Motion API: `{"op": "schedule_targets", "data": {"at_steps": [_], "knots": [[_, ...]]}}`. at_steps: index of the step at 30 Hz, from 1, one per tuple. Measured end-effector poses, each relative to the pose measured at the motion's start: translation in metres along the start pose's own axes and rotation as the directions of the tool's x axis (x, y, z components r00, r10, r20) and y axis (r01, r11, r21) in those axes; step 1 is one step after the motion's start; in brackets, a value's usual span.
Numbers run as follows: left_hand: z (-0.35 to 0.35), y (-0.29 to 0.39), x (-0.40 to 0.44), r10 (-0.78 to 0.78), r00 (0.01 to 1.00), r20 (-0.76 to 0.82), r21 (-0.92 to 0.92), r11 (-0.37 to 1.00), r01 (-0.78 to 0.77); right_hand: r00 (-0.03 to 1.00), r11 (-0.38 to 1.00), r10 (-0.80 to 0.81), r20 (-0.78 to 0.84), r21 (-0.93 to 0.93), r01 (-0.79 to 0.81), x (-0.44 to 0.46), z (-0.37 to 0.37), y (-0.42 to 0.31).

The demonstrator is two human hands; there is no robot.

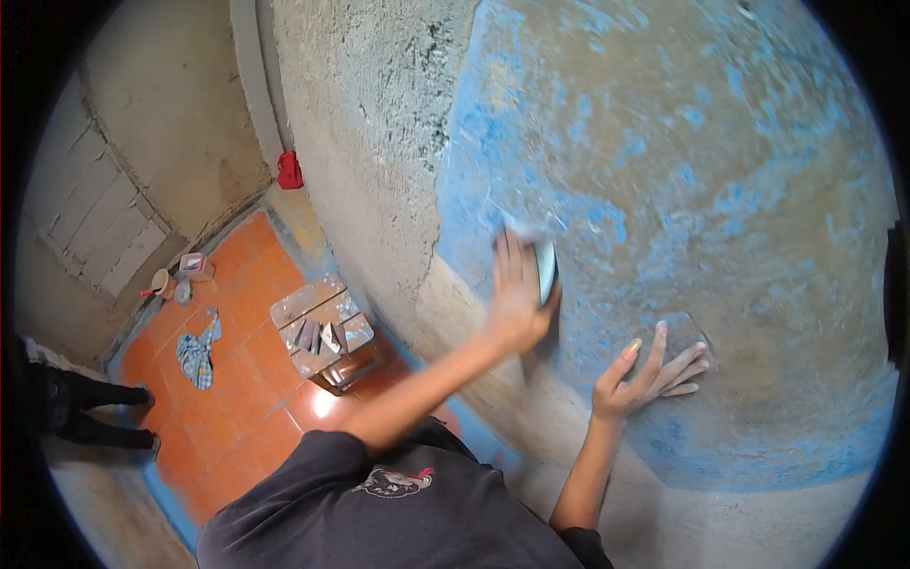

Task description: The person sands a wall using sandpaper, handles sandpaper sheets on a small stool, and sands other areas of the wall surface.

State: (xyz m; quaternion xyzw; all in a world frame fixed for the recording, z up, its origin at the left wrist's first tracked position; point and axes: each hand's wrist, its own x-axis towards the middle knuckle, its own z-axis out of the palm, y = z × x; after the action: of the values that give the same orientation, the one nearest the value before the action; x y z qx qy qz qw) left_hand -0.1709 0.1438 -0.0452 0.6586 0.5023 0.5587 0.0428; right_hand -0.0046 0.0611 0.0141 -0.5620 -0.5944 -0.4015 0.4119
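My left hand [517, 299] is closed around a pale blue-green pad [545, 270] with a dark edge, which looks like a sanding pad. It is pressed against the wall [607, 142], and the fingertips are smeared by motion. Patchy blue and grey-brown colour covers this part of the wall, with whitish marks by the pad. Lower and to the right, my right hand [654, 375] lies on the wall with its fingers spread, holding nothing. Pale dust shows on its fingers.
Behind my left arm stands a paint-spattered stool [294, 308] with several small tools [322, 337] on it. Containers [166, 283] and a checked cloth [197, 356] lie on the orange tiled floor [232, 431]. A person's dark-trousered legs [104, 394] show at left. A red object [289, 171] sits by the corner.
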Motion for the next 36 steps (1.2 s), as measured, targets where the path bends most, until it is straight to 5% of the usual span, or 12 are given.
{"op": "schedule_targets", "data": {"at_steps": [5,9,12,15,20,24,28,32,36], "knots": [[-0.011,-0.044,-0.048,0.18,0.843,0.507,-0.088,0.984,-0.158,0.999,0.999,-0.033,0.028,0.01,0.033,0.004,0.033,-0.049],[-0.052,-0.037,0.07,0.305,0.938,0.164,0.018,0.95,-0.312,0.999,0.999,-0.029,0.046,-0.016,0.029,0.0,0.046,-0.073],[-0.065,-0.033,0.086,0.324,0.929,0.179,-0.026,0.945,-0.325,0.999,0.991,0.043,-0.015,0.124,-0.041,-0.01,0.056,-0.085],[-0.047,-0.057,0.021,0.317,0.751,0.579,-0.079,0.939,-0.335,1.0,0.972,-0.006,0.013,0.233,0.003,-0.025,0.055,-0.101],[-0.054,-0.048,0.044,0.408,0.771,0.489,-0.101,0.904,-0.415,0.995,0.948,-0.087,0.04,0.309,0.07,-0.044,0.051,-0.104],[-0.061,-0.016,0.09,0.561,0.766,0.313,0.002,0.806,-0.592,0.997,0.93,0.073,-0.03,0.364,-0.057,-0.041,0.041,-0.099],[-0.041,-0.022,0.049,0.682,0.625,0.38,-0.13,0.708,-0.694,0.985,0.976,0.037,0.167,0.204,-0.071,-0.033,0.017,-0.1],[-0.064,-0.014,0.052,0.642,0.53,0.554,-0.358,0.758,-0.545,0.982,0.978,0.078,0.171,0.178,-0.108,-0.046,0.006,-0.095],[-0.076,-0.006,0.061,0.678,0.482,0.555,-0.443,0.731,-0.519,0.961,0.958,0.123,0.248,0.223,-0.181,-0.044,0.007,-0.088]]}}
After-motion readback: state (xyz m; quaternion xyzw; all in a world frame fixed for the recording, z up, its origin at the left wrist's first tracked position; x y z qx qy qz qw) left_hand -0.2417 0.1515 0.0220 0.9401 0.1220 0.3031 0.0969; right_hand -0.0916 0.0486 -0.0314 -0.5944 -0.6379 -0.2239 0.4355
